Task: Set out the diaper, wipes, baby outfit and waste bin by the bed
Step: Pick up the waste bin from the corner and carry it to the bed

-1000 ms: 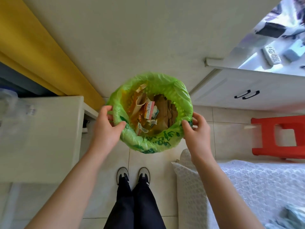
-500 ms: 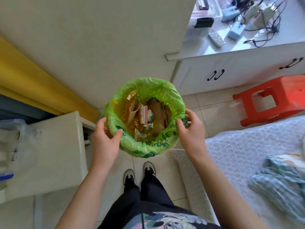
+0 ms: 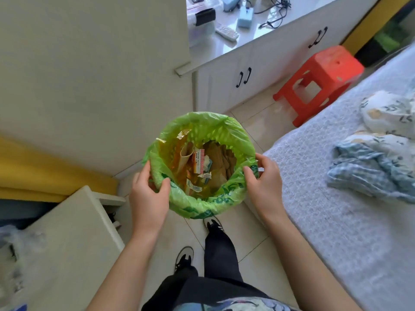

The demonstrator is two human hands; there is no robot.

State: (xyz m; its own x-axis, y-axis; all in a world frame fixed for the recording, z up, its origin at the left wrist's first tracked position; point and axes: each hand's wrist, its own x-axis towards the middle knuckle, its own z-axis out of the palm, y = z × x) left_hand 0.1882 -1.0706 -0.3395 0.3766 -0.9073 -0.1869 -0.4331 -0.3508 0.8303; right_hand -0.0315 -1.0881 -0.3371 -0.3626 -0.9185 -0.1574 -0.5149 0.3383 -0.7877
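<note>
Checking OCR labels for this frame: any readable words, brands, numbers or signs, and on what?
No text reads clearly enough to quote.
Green liner of the waste bin, held by the left hand and right hand: dark green print, distorted by folds, unreadable.
Red-striped packet inside the bin: small print, too small.
White sachets: tiny print, blurred.
Remote on the counter: buttons too small.

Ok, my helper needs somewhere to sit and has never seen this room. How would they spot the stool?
Start at the bed on the right and follow its edge to the white cabinet. The stool stands on the floor between them: the only bright red plastic thing among pale furniture.
</note>
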